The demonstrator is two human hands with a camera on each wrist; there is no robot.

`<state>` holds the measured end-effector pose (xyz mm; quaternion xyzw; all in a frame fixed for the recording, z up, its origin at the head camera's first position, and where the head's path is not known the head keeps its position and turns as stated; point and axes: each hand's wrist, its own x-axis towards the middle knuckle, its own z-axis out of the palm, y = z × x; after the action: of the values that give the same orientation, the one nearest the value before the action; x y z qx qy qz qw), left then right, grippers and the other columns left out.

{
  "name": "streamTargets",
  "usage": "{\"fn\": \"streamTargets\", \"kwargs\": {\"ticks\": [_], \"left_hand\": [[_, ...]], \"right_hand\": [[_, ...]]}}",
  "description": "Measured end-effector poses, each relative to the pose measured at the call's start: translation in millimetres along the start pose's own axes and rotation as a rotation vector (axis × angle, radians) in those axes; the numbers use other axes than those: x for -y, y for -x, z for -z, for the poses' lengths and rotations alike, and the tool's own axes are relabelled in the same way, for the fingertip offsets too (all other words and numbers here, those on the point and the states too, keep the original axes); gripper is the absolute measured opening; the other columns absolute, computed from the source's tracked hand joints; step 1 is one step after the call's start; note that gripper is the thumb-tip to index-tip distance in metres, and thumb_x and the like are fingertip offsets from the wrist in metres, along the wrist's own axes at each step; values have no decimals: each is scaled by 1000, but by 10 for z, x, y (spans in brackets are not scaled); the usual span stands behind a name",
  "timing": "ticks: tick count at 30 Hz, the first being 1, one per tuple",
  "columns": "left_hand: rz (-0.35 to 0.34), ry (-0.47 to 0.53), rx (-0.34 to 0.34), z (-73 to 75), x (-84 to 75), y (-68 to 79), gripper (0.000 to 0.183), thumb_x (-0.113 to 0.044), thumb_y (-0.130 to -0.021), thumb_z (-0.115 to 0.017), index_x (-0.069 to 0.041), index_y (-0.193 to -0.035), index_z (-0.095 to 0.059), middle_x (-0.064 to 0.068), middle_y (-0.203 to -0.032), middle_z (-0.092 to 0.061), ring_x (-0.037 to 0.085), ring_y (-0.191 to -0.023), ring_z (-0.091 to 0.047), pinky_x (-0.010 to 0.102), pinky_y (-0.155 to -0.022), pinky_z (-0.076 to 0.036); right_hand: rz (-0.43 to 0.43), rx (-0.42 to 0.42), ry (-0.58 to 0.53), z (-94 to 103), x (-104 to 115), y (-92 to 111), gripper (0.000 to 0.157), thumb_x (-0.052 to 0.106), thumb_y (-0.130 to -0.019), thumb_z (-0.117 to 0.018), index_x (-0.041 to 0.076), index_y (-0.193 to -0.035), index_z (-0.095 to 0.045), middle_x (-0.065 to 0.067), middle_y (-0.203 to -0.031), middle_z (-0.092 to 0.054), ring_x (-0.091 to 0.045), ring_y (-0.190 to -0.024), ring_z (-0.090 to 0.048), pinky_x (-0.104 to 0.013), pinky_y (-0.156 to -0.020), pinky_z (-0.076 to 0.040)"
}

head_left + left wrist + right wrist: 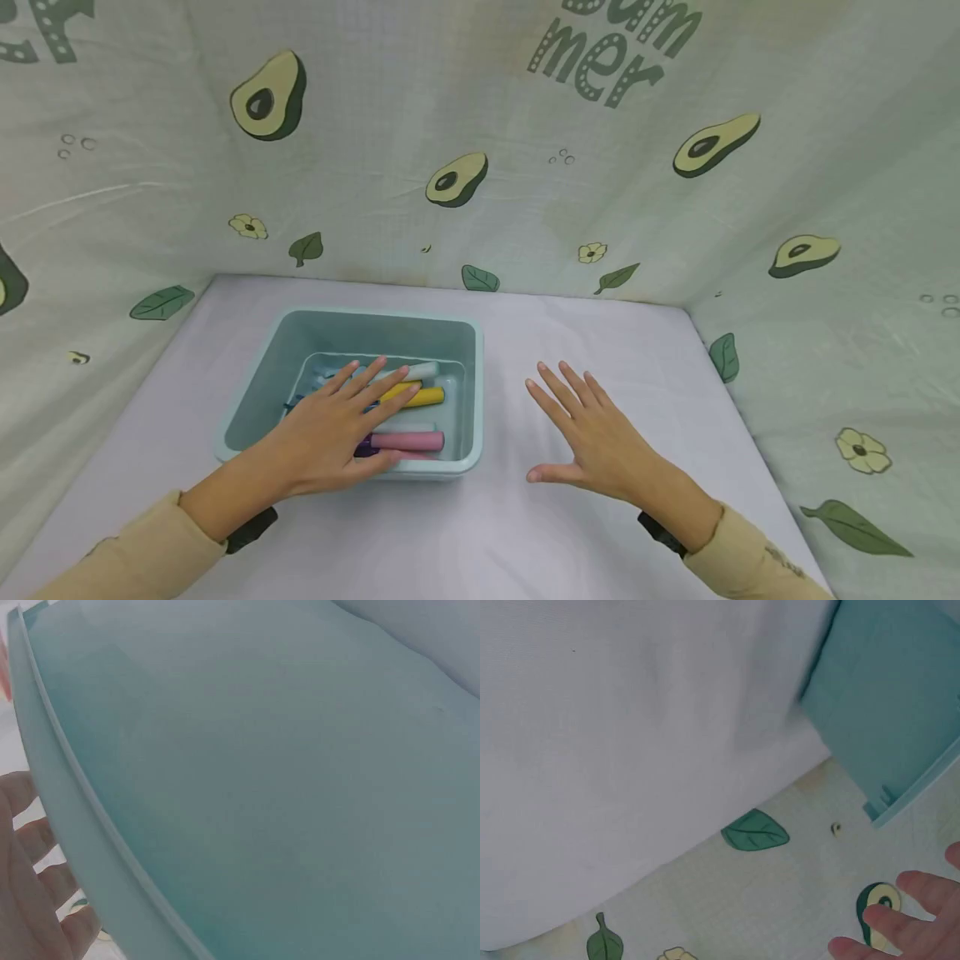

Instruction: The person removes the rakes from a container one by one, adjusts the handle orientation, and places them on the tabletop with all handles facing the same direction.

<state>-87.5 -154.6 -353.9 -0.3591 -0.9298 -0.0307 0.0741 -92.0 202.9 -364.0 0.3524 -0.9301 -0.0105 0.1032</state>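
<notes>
A light teal plastic bin [468,392] stands on the left half of the white-covered table. My left hand [337,433], palm down with its fingers spread, is over the bin's front part and hides some of its contents. Past its fingers show yellow cylinders [423,397], a pink cylinder [408,441] and a pale blue one [426,371], with dark blue and purple parts partly covered. The left wrist view is mostly filled by the bin's outer wall [262,780]. To the right of the bin, my right hand [603,442] has its fingers spread and holds nothing.
The white-covered table [585,333] is bordered at the back and sides by a pale curtain [360,108] printed with avocados, leaves and flowers. Dark bands [252,530] circle both wrists below beige sleeves.
</notes>
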Motion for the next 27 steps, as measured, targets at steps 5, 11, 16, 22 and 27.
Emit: {"fn": "streamTargets", "kwargs": {"ticks": [5,11,16,22,27], "left_hand": [[-2,22,-8,27,17,4,71,-61,-89,-43,-24,-147,-29,0,-154,-23,27,-142,-21,47,-112,-21],[-15,28,-42,39,44,34,68,-58,-88,-47,-24,-146,-32,1,-151,-31,28,-140,-26,46,-110,-25],[-17,11,-49,54,66,58,66,-54,-88,-48,-23,-145,-33,0,-150,-33,27,-139,-29,45,-110,-26],[-14,3,-68,76,78,69,64,-49,-87,-50,-22,-143,-37,1,-147,-38,28,-136,-34,46,-107,-33],[-20,-6,-85,77,94,92,62,-47,-86,-52,-20,-141,-41,3,-143,-44,28,-133,-40,46,-104,-37]], "right_hand": [[11,-8,-8,37,12,-32,100,81,-75,-37,15,-149,-21,-9,-154,-22,-35,-138,-26,-54,-106,-30],[8,-9,-31,78,39,-66,100,80,-74,-43,17,-148,-23,-8,-151,-29,-33,-133,-35,-51,-102,-35],[12,-6,-51,103,45,-88,98,78,-73,-47,18,-148,-26,-6,-149,-34,-30,-129,-40,-48,-101,-37],[37,-31,-72,118,45,-115,92,75,-75,-51,18,-145,-33,-5,-143,-41,-26,-121,-46,-45,-98,-41],[45,-35,-83,125,54,-140,87,71,-75,-54,18,-142,-37,-5,-139,-45,-24,-118,-49,-43,-96,-42]]}}
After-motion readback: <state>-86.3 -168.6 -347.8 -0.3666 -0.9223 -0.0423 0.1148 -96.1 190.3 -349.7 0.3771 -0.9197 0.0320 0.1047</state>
